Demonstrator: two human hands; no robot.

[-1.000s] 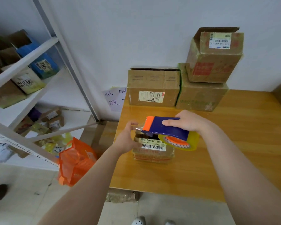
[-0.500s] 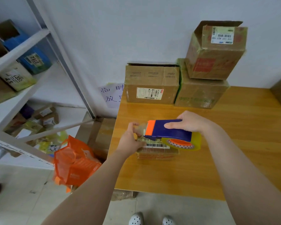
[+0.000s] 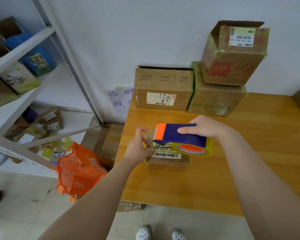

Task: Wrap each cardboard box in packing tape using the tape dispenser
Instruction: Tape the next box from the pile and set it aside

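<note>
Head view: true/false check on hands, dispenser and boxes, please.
1. Right hand grips the dispenser from above. True.
2. Left hand lies flat on the table. False: it pinches the tape at the dispenser's front.
3. The dispenser is all red. False: blue with an orange front.
4. A small box lies on the table beneath the dispenser. True.
5. An open box sits stacked on a lower box. True.

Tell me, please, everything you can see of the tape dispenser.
The tape dispenser has a dark blue plastic body, an orange toothed front end and a roll of clear tape on an orange core at the rear. The right hand holds it from above, just over the small labelled box; the left hand pinches tape drawn from its front.
</note>
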